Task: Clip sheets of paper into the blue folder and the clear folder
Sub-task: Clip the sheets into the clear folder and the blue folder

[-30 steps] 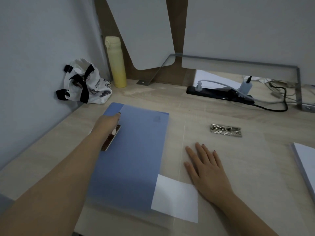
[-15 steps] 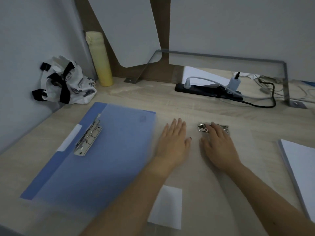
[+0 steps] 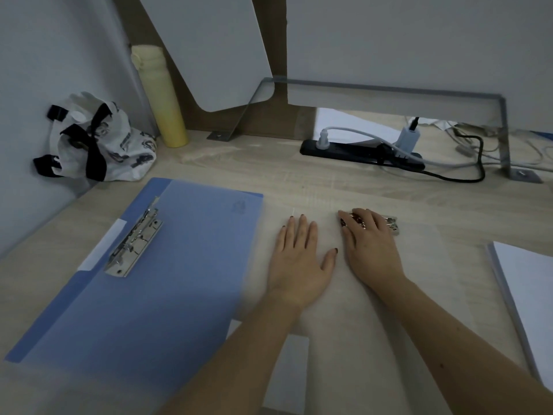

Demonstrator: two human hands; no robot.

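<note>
While both hands rested on the wooden desk (image 3: 344, 181), the blue folder (image 3: 167, 283) lay open and flat, and it serves as the landmark for all places. Behind its far left corner a white bag with black straps (image 3: 98, 139) sat against the wall, and just right of the bag stood a yellow bottle (image 3: 163, 100). On the left part of the folder a metal clip (image 3: 134, 241) was fixed, with a white label (image 3: 103, 247) beside it. Just right of the folder the left hand (image 3: 299, 262) lay flat and released, with the fingers stretched out, on the clear folder (image 3: 425, 265), which was spread on the desk. Further right the right hand (image 3: 371, 247) had its fingers bent over a second metal clip (image 3: 389, 224) on the clear folder; whether it really gripped the clip could not be told. Far behind these a black power strip (image 3: 359, 151) lay. Well to the right of the folder a stack of white paper (image 3: 529, 295) waited at the desk edge.
</note>
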